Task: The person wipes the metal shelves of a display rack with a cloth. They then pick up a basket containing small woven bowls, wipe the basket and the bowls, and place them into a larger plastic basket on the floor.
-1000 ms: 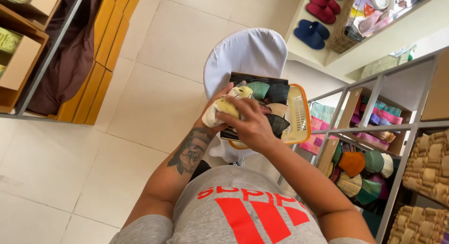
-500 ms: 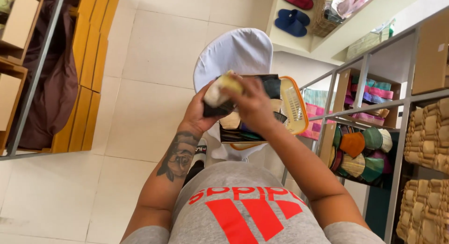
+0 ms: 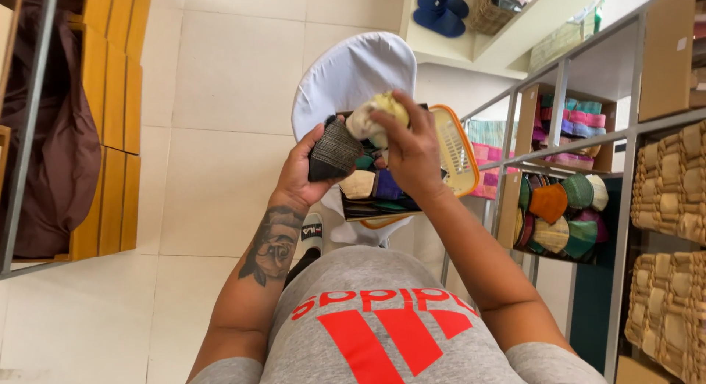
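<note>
**Inspector:** Presently, the left hand (image 3: 305, 174) holds a small dark grey woven pouch (image 3: 334, 152), thumb on one side and fingers curled behind it, grip closed on it. It is held up at chest height, above the box, probably so it can be looked over.

**Clerk:** And the right hand?

**Inspector:** The right hand (image 3: 412, 152) is closed around a pale cream-yellow woven pouch (image 3: 376, 119), fingers wrapped over the top. The two pouches touch, side by side, just above the dark open box of coloured woven pouches (image 3: 379, 193).

**Clerk:** Where does the box rest?

**Inspector:** On a white fabric-covered chair (image 3: 353, 71), as far as I can tell; the hands hide its near edge. An orange-rimmed woven lid or tray (image 3: 456, 148) leans at the box's right side, tilted up, presumably moved aside for access.

**Clerk:** Counts?

**Inspector:** Two pouches in hand, one per hand. In the box I can make out about four: one tan, one purple, two greenish. Others are hidden under the hands. One box, one lid, one chair.

**Clerk:** Surroundings?

**Inspector:** A grey metal shelving rack (image 3: 625, 171) stands to the right, holding a heap of similar round pouches (image 3: 562, 215), too overlapped to count, and woven straw baskets (image 3: 665, 207). One pair of blue slippers (image 3: 440, 15) sits on a far shelf.
</note>
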